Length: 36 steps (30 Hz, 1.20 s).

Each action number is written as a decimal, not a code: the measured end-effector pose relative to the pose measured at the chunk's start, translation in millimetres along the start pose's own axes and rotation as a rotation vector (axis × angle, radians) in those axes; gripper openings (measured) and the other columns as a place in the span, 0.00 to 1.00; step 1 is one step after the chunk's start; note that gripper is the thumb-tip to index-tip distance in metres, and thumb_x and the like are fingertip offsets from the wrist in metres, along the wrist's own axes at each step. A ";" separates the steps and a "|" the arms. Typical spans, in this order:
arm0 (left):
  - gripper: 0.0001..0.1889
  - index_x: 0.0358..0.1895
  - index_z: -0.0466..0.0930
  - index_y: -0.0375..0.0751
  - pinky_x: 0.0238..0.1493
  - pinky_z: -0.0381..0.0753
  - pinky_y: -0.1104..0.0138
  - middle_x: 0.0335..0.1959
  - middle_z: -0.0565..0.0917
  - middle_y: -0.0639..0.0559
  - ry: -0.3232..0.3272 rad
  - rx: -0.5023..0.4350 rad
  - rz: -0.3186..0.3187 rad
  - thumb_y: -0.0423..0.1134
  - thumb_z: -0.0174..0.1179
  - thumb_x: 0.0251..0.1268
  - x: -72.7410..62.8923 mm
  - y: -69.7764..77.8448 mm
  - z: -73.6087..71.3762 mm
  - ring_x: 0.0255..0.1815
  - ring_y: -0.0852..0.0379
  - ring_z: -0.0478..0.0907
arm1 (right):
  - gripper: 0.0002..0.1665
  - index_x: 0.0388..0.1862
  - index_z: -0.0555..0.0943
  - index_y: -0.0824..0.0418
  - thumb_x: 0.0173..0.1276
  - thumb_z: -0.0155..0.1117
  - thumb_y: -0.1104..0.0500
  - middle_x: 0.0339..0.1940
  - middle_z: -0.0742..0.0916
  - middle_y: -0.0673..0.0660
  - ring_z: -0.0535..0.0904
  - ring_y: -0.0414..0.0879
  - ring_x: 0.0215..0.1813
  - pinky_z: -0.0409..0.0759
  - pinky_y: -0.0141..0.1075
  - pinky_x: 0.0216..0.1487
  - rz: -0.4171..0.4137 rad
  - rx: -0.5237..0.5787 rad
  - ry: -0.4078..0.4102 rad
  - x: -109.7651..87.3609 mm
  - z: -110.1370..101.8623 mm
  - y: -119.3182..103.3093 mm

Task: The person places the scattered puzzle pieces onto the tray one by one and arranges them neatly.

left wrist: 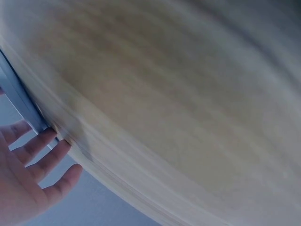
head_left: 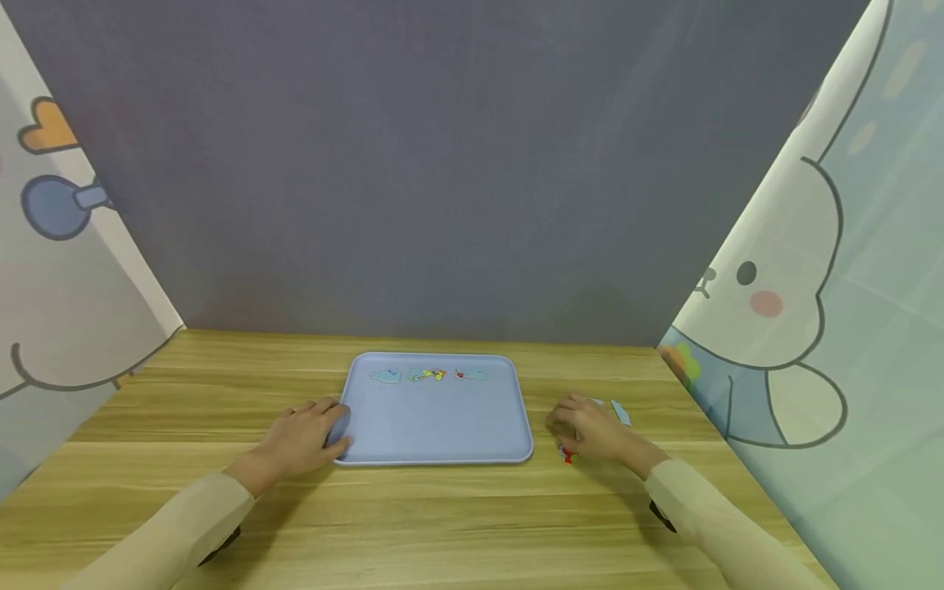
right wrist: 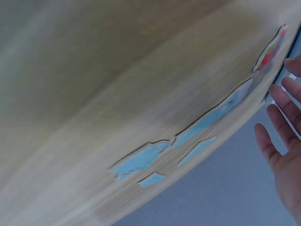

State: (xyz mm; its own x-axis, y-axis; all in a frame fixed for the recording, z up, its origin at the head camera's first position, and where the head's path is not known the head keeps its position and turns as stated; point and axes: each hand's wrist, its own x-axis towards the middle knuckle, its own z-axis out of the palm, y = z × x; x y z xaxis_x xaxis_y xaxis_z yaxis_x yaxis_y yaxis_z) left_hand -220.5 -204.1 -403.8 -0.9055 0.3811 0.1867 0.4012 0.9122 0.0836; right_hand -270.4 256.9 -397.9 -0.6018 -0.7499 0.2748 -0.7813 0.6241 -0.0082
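Note:
A light blue tray (head_left: pixel 435 426) lies on the wooden table, with three flat, irregular printed pieces in a row near its far edge: a pale blue one (head_left: pixel 386 376), a yellow-patterned one (head_left: pixel 428 374) and one with a red spot (head_left: pixel 471 374). My left hand (head_left: pixel 306 434) touches the tray's left rim, fingers relaxed. Right of the tray, my right hand (head_left: pixel 590 428) is over more flat pieces, its fingers loosely bent with nothing visible between them. A red-and-multicoloured piece (right wrist: pixel 272 49) is nearest its fingertips. Light blue pieces (right wrist: pixel 143 159) lie farther off, partly hidden by the hand in the head view.
Bare wooden tabletop (head_left: pixel 413 524) surrounds the tray. A dark grey panel (head_left: pixel 428 180) stands along the table's back edge. Cartoon-printed curtains flank it, the right one (head_left: pixel 767 270) close to the table's side.

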 end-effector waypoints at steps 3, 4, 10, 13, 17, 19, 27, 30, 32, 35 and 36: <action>0.25 0.53 0.74 0.38 0.44 0.72 0.38 0.55 0.75 0.37 -0.001 0.001 0.001 0.52 0.57 0.58 -0.1 0.6 -0.7 0.53 0.35 0.73 | 0.15 0.40 0.82 0.60 0.52 0.69 0.61 0.39 0.84 0.52 0.76 0.46 0.43 0.78 0.42 0.45 0.017 0.013 -0.008 -5.9 -1.4 -2.5; 0.25 0.53 0.74 0.38 0.44 0.72 0.38 0.55 0.75 0.37 -0.002 0.002 0.001 0.52 0.57 0.58 -0.1 0.7 -0.8 0.53 0.35 0.73 | 0.15 0.41 0.81 0.61 0.52 0.69 0.61 0.40 0.84 0.52 0.76 0.46 0.44 0.77 0.44 0.48 0.017 0.018 -0.007 -7.8 -1.6 -3.0; 0.25 0.54 0.74 0.38 0.43 0.72 0.38 0.55 0.75 0.37 -0.002 0.001 -0.002 0.52 0.57 0.59 -0.1 1.0 -1.2 0.53 0.36 0.73 | 0.13 0.38 0.81 0.61 0.51 0.70 0.61 0.37 0.84 0.51 0.78 0.45 0.42 0.66 0.55 0.60 -0.009 0.057 0.023 -18.4 0.0 -3.5; 0.24 0.53 0.74 0.38 0.43 0.72 0.38 0.55 0.75 0.37 0.004 0.002 0.002 0.51 0.57 0.59 -0.1 0.7 -1.1 0.53 0.35 0.74 | 0.13 0.36 0.81 0.59 0.50 0.71 0.61 0.37 0.84 0.49 0.77 0.43 0.42 0.66 0.56 0.60 -0.017 0.062 0.028 -23.1 1.1 -4.3; 0.24 0.53 0.74 0.39 0.42 0.72 0.39 0.54 0.75 0.37 0.014 0.008 0.007 0.52 0.57 0.59 0.0 0.5 -0.4 0.52 0.35 0.74 | 0.13 0.36 0.81 0.58 0.51 0.70 0.59 0.36 0.83 0.48 0.76 0.41 0.41 0.69 0.55 0.57 -0.013 0.048 0.030 -28.0 0.8 -6.8; 0.24 0.53 0.74 0.39 0.42 0.73 0.39 0.54 0.76 0.38 0.017 0.009 0.004 0.52 0.58 0.58 0.2 0.4 0.7 0.52 0.35 0.74 | 0.13 0.36 0.81 0.57 0.51 0.70 0.57 0.36 0.83 0.47 0.76 0.41 0.41 0.71 0.53 0.55 -0.008 0.036 0.034 -29.8 0.2 -8.5; 0.25 0.53 0.74 0.39 0.43 0.73 0.39 0.55 0.75 0.39 0.013 0.010 -0.006 0.52 0.58 0.58 0.7 0.2 2.0 0.54 0.37 0.73 | 0.15 0.37 0.82 0.55 0.50 0.71 0.53 0.37 0.82 0.45 0.75 0.42 0.44 0.75 0.43 0.46 0.034 -0.005 0.028 -33.2 0.0 -13.9; 0.25 0.53 0.74 0.39 0.43 0.73 0.39 0.55 0.75 0.38 0.013 0.006 -0.007 0.52 0.58 0.58 0.8 0.2 1.7 0.53 0.36 0.73 | 0.15 0.37 0.81 0.55 0.50 0.70 0.54 0.37 0.82 0.45 0.73 0.41 0.44 0.74 0.42 0.45 0.059 0.002 0.011 -32.8 0.6 -14.8; 0.25 0.54 0.74 0.39 0.43 0.73 0.39 0.55 0.75 0.38 0.012 0.006 -0.008 0.52 0.58 0.58 0.8 0.2 2.0 0.54 0.36 0.73 | 0.14 0.37 0.81 0.56 0.51 0.70 0.54 0.36 0.81 0.45 0.73 0.41 0.44 0.74 0.42 0.46 0.072 0.007 0.002 -32.5 1.0 -15.3; 0.25 0.53 0.74 0.39 0.42 0.73 0.39 0.55 0.75 0.38 0.016 0.008 -0.004 0.52 0.58 0.58 1.1 0.1 2.4 0.53 0.36 0.74 | 0.13 0.36 0.81 0.56 0.51 0.70 0.55 0.36 0.81 0.45 0.73 0.42 0.45 0.74 0.42 0.46 0.081 0.016 -0.004 -31.3 1.0 -15.8; 0.25 0.53 0.74 0.38 0.42 0.73 0.40 0.54 0.75 0.38 0.018 0.009 -0.002 0.52 0.58 0.58 1.3 0.0 2.5 0.53 0.36 0.74 | 0.13 0.36 0.81 0.56 0.50 0.70 0.55 0.36 0.81 0.45 0.74 0.42 0.45 0.74 0.43 0.46 0.080 0.018 -0.006 -30.8 0.9 -15.9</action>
State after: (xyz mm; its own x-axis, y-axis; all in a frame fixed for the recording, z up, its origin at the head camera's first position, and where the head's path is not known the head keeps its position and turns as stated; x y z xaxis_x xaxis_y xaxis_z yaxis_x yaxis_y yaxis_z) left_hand -222.0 -203.2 -406.0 -0.9037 0.3765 0.2041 0.3979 0.9144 0.0748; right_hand -239.6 269.9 -407.0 -0.6638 -0.6989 0.2664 -0.7333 0.6783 -0.0476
